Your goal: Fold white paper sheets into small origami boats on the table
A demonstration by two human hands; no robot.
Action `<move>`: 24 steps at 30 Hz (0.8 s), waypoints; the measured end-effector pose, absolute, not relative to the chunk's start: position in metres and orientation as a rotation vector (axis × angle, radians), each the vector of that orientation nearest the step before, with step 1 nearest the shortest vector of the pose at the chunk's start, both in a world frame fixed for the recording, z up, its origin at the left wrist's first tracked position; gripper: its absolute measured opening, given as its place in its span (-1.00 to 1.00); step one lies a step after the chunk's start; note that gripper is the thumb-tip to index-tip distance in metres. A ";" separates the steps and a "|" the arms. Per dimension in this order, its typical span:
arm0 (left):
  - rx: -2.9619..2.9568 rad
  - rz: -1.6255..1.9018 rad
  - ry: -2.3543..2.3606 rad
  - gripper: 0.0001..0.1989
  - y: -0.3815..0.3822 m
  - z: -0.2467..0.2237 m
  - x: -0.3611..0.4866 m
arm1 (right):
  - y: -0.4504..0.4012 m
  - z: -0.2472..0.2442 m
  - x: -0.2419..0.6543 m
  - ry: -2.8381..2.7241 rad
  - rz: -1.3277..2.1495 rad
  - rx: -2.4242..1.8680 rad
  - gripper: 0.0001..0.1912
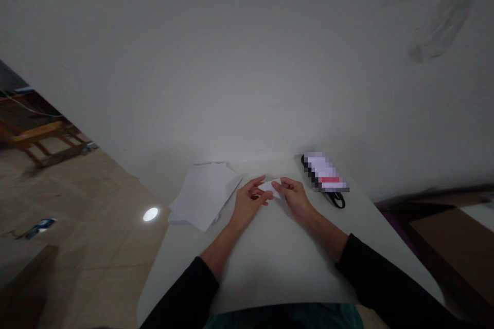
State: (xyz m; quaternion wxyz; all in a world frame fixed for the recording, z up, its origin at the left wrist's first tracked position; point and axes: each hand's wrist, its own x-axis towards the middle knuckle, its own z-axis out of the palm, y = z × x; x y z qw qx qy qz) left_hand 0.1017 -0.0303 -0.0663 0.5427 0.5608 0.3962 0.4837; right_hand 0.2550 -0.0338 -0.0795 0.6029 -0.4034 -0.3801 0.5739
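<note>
The left hand [250, 200] and right hand [295, 198] pinched a small folded piece of white paper [270, 187] from either side, fingertips closed on its edges — an even, light hold that kept the paper steady — forearms angled inward over a white table [270, 267]. A loose stack of paper [204, 195] lay near the left hand, and what seemed a blurred packet [324, 172] lay beyond the right

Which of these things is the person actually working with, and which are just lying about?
Working with:
- small folded white paper piece, held by the left hand and right hand
- probably, the loose stack of white paper sheets

Lying about:
- blurred rectangular packet with black cord
- brown wooden frame
- small blue floor item
</note>
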 end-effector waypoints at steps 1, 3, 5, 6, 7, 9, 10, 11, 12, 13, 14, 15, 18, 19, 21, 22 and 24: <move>1.355 1.124 0.919 -0.45 -0.030 -0.066 0.102 | -0.035 -0.079 0.255 -0.872 1.334 -0.940 -0.64; 1.395 1.105 0.887 -0.60 -0.029 -0.066 0.101 | -0.035 -0.078 0.255 -0.878 1.320 -0.940 -0.64; 1.400 1.115 0.870 -0.66 -0.028 -0.066 0.100 | -0.035 -0.077 0.255 -0.913 1.262 -0.938 -0.66; 1.389 1.118 0.867 -0.65 -0.027 -0.066 0.099 | -0.035 -0.076 0.256 -0.937 1.225 -0.940 -0.69; 1.379 1.118 0.868 -0.63 -0.027 -0.066 0.099 | -0.035 -0.075 0.256 -0.968 1.192 -0.946 -0.72; 1.385 1.120 0.892 -0.62 -0.026 -0.067 0.097 | -0.035 -0.074 0.257 -1.053 1.167 -0.958 -0.74; 1.404 1.125 0.922 -0.61 -0.025 -0.067 0.097 | -0.035 -0.074 0.257 -1.102 1.177 -0.961 -0.74; 1.431 1.132 0.961 -0.62 -0.025 -0.068 0.096 | -0.035 -0.073 0.257 -1.150 1.192 -0.964 -0.73; 1.462 1.138 1.005 -0.62 -0.026 -0.068 0.096 | -0.035 -0.073 0.257 -1.188 1.210 -0.965 -0.73; 1.491 1.145 1.049 -0.62 -0.026 -0.068 0.096 | -0.035 -0.074 0.256 -1.213 1.229 -0.967 -0.72; 1.518 1.154 1.086 -0.62 -0.027 -0.068 0.096 | -0.035 -0.074 0.256 -1.226 1.251 -0.971 -0.72; 1.542 1.168 1.119 -0.62 -0.028 -0.068 0.096 | -0.035 -0.075 0.255 -1.227 1.276 -0.975 -0.71; 1.583 1.233 1.188 -0.61 -0.032 -0.065 0.097 | -0.038 -0.076 0.251 -1.187 1.379 -0.953 -0.69; 1.588 1.255 1.202 -0.61 -0.033 -0.065 0.097 | -0.039 -0.077 0.249 -1.165 1.415 -0.936 -0.68; 1.579 1.279 1.214 -0.60 -0.035 -0.064 0.098 | -0.041 -0.077 0.247 -1.124 1.465 -0.900 -0.68; 1.567 1.284 1.213 -0.60 -0.035 -0.064 0.098 | -0.042 -0.076 0.246 -1.107 1.483 -0.888 -0.68; 1.526 1.280 1.186 -0.62 -0.035 -0.064 0.098 | -0.043 -0.076 0.246 -1.082 1.510 -0.879 -0.71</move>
